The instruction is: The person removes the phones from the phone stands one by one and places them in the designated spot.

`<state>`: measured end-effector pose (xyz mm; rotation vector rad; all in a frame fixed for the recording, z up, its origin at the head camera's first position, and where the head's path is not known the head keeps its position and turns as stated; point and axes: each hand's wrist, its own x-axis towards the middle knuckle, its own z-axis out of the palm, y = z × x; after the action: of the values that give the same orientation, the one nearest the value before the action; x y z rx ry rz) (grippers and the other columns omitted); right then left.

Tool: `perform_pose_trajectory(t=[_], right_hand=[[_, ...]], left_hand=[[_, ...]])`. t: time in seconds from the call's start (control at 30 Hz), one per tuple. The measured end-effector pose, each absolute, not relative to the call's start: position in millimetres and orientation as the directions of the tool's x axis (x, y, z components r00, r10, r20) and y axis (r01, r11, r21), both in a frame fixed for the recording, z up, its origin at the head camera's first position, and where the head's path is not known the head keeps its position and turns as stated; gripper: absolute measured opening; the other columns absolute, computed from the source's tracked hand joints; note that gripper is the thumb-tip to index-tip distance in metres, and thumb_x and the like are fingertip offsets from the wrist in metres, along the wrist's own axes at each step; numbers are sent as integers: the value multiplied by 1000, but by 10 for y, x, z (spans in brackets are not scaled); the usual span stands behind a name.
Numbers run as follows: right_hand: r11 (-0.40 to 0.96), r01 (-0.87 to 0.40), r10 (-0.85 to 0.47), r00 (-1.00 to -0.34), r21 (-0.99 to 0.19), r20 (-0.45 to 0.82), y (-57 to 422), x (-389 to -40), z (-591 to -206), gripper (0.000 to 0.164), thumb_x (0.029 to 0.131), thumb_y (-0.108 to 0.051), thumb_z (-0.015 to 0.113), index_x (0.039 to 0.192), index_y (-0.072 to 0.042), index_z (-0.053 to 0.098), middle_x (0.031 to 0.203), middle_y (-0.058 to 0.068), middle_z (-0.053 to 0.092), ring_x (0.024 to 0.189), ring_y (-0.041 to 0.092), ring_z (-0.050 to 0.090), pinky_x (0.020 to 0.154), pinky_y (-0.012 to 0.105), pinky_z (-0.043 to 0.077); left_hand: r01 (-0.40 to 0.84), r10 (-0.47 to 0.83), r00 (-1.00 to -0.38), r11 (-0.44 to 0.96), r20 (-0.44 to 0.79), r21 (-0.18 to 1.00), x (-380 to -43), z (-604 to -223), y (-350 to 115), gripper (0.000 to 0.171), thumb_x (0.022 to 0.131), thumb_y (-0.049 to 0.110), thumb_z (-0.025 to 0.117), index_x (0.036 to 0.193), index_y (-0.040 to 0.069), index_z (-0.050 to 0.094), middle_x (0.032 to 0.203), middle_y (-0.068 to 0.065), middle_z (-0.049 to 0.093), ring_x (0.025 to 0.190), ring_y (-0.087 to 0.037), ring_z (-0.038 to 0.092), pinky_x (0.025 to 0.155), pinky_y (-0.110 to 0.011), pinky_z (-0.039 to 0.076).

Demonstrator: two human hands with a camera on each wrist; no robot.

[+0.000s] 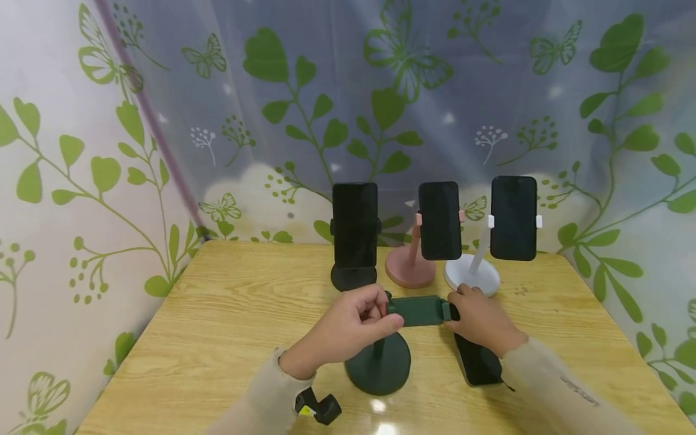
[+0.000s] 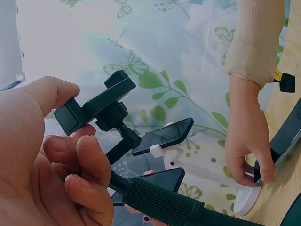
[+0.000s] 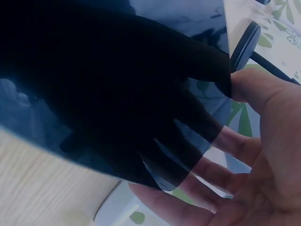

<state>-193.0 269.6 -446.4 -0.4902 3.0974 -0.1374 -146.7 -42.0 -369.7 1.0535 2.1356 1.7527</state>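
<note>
My left hand (image 1: pixel 353 323) pinches one end of the clamp on a dark green phone stand (image 1: pixel 417 311). In the left wrist view, thumb and fingers lie on both sides of that clamp end, and the green stand (image 2: pixel 160 200) holds no phone. My right hand (image 1: pixel 481 320) grips the far end of a black smartphone (image 1: pixel 478 360), right of the stand's round base. Seen from the right wrist, the phone (image 3: pixel 117 94) has a glossy dark screen that reflects the hand, with the thumb at one edge and fingers at the other.
Behind my hands stand a black phone stand (image 1: pixel 353 278), a pink one (image 1: pixel 410 269) and a white one (image 1: pixel 472 275), each holding an upright dark phone. They stand near the back edge of the wooden table (image 1: pixel 217 314). A leaf-patterned curtain (image 1: pixel 304 121) hangs behind.
</note>
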Motion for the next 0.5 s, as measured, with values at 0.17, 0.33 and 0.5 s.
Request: perform_pose_trajectory(t=[0.17, 0.33, 0.5], right_hand=[[951, -287, -287, -958, -119, 16, 2695, -1927, -4495, 41, 87, -30, 84, 112, -2, 69, 101, 14, 59, 86, 28, 58, 75, 48, 56], [956, -262, -263, -965, -133, 6, 2715, -1954, -4578, 40, 88, -34, 83, 108, -3, 69, 100, 14, 59, 84, 27, 58, 74, 47, 56], [961, -223, -230, -973, -161, -21, 2750, -1958, -4609, 44, 89, -38, 82, 112, -3, 68, 104, 16, 58, 86, 28, 56, 74, 49, 55]], left_hand=[[409, 620, -728, 48, 294, 911, -1484, -3702, -415, 23, 101, 23, 70, 90, 8, 56, 61, 1, 37, 53, -10, 35, 56, -23, 34], [406, 615, -736, 66, 283, 911, -1489, -3711, -422, 24, 101, 24, 70, 90, 8, 57, 61, 1, 38, 53, -10, 35, 56, -24, 35], [404, 619, -733, 64, 281, 913, -1481, -3709, -411, 24, 101, 24, 70, 90, 8, 56, 61, 0, 38, 53, -10, 35, 56, -24, 35]])
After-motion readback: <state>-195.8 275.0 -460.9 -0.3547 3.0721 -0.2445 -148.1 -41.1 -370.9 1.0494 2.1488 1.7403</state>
